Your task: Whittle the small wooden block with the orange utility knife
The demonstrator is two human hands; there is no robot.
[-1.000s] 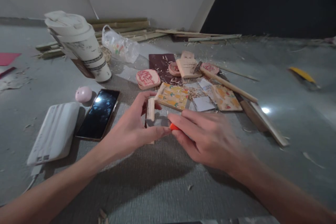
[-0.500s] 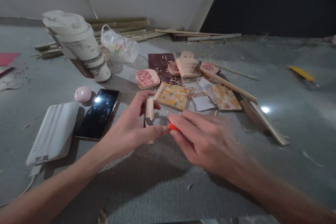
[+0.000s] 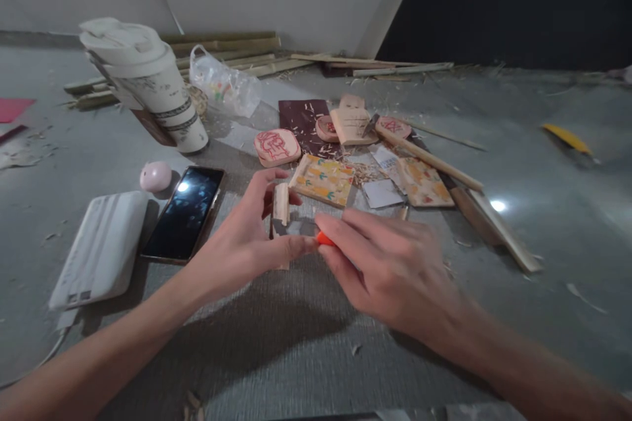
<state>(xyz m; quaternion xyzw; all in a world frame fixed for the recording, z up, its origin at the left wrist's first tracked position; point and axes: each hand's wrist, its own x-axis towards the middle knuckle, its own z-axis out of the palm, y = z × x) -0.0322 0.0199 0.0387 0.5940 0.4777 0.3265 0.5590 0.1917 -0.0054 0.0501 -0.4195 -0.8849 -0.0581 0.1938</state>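
Near the phone [image 3: 184, 214], your curled left hand [image 3: 239, 233] holds a wood piece [image 3: 282, 204], thumb meeting the orange-ended tool [image 3: 324, 239] your closed right hand [image 3: 388, 263] grips.

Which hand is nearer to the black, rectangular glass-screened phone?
Left. The left hand is just right of the phone; the right hand is farther right, gripping a small orange object.

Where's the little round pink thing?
In the head view, the little pink thing is on the left, between the cup and the white power bank, just beside the black phone.
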